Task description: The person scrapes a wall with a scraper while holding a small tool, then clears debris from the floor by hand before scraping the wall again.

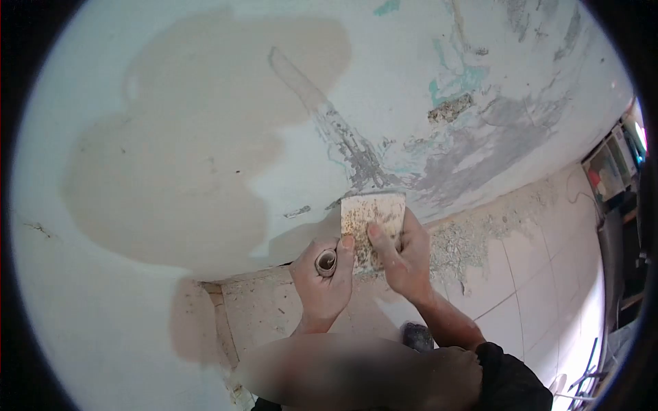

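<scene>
Both my hands are at a pale, rust-spotted flat scraper [373, 209], its far edge close to the bottom of the wall [308, 164]. My right hand [409, 257] grips it from the right, thumb lying across its face. My left hand [322, 284] is closed around a tube-like piece with a hollow round end [326, 262], and its thumb presses on the scraper's left edge. I cannot tell whether the tube is part of the scraper. Just beyond the scraper runs a rough grey scraped strip [360, 154] in the wall.
A large damp beige patch [185, 137] spreads over the wall at left. Grey smears [480, 140] and a chipped hole [450, 108] mark its right side. Rubble [466, 250] lies along the wall's foot on the tiled floor [534, 274]. Shelving with assorted items [610, 171] stands far right.
</scene>
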Available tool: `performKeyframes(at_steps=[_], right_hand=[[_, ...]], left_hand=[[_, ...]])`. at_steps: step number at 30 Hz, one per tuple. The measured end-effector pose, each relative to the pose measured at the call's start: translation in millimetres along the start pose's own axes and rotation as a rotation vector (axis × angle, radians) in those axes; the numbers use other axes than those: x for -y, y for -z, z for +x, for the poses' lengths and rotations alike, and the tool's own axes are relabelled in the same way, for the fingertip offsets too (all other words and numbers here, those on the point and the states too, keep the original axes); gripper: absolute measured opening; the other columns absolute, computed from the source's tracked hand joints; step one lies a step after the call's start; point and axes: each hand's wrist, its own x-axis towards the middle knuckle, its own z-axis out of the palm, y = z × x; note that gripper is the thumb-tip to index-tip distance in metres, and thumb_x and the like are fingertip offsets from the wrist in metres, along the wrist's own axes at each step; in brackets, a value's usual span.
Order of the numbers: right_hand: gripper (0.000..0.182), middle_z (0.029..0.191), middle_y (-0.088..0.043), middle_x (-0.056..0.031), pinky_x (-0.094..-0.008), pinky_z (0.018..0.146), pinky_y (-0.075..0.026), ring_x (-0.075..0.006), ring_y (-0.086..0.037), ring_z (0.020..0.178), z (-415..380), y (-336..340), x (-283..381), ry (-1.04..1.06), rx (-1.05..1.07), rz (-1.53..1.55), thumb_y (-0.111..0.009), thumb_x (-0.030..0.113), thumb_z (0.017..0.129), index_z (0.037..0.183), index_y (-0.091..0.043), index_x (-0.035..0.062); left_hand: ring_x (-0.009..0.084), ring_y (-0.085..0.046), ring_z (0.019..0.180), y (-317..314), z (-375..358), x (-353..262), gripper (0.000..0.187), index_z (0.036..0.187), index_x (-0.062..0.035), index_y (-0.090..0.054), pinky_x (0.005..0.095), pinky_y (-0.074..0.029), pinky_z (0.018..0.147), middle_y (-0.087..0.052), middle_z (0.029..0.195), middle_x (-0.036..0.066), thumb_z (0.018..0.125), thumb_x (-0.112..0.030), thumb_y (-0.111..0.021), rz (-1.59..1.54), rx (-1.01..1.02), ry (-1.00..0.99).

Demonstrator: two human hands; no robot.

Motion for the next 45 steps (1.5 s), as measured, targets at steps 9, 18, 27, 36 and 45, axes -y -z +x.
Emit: performKeyframes(at_steps=[9, 18, 27, 36, 45], right_hand=[[0.025, 0.094, -0.064, -0.0085, -0.0249, 0.072, -0.047, -0.0093, -0.056, 0.083, 2.5, 8.3, -20.4, 0.088, 0.012, 0.061, -0.059, 0.011, 0.089, 0.109, -0.054, -0.0033], [0.027, 0.099, -0.059, -0.0088, -0.0236, 0.076, -0.044, -0.0099, -0.054, 0.087, -1.2, -0.6, -23.4, 0.193, -0.024, -0.038, -0.054, 0.01, 0.091, 0.113, -0.049, -0.0061], [0.028, 0.099, -0.06, -0.0087, -0.0242, 0.076, -0.043, -0.0092, -0.053, 0.087, 9.1, -1.0, -18.8, 0.263, -0.027, -0.079, -0.055, 0.013, 0.092, 0.112, -0.049, -0.0054], [0.024, 0.097, -0.061, -0.0072, -0.0245, 0.075, -0.045, -0.0089, -0.053, 0.086, -5.8, 4.1, -1.1, 0.167, -0.024, -0.027, -0.055, 0.012, 0.092, 0.11, -0.052, -0.0035], [0.023, 0.095, -0.062, -0.0081, -0.0247, 0.073, -0.046, -0.01, -0.055, 0.085, -10.8, 6.1, -5.8, 0.16, -0.07, -0.023, -0.056, 0.011, 0.091, 0.109, -0.053, -0.0032]], left_hand=[[0.0039, -0.04, 0.058, -13.8, -4.4, -6.6, 0.022, 0.072, -0.0011, -0.053, 0.0199, -0.033, 0.052, -0.05, 0.065, -0.001, 0.091, -0.011, -0.058, 0.113, -0.081, -0.002], [0.0047, -0.041, 0.06, -12.9, 1.2, -5.0, 0.021, 0.074, -0.0002, -0.055, 0.0209, -0.035, 0.053, -0.051, 0.066, 0.0, 0.089, -0.013, -0.061, 0.133, -0.178, 0.018], [0.0044, -0.042, 0.06, -16.2, 10.1, -14.5, 0.023, 0.07, -0.001, -0.056, 0.0209, -0.036, 0.053, -0.051, 0.064, -0.001, 0.088, -0.013, -0.063, 0.104, -0.207, 0.019], [0.0038, -0.037, 0.059, -18.3, -1.5, -21.8, 0.027, 0.067, -0.002, -0.051, 0.0207, -0.033, 0.051, -0.045, 0.061, -0.004, 0.089, -0.013, -0.061, 0.152, -0.177, 0.057], [0.0028, -0.041, 0.059, -12.9, -7.4, -10.0, 0.019, 0.075, -0.0013, -0.057, 0.0201, -0.036, 0.053, -0.051, 0.063, -0.003, 0.088, -0.014, -0.063, 0.006, -0.066, 0.126]])
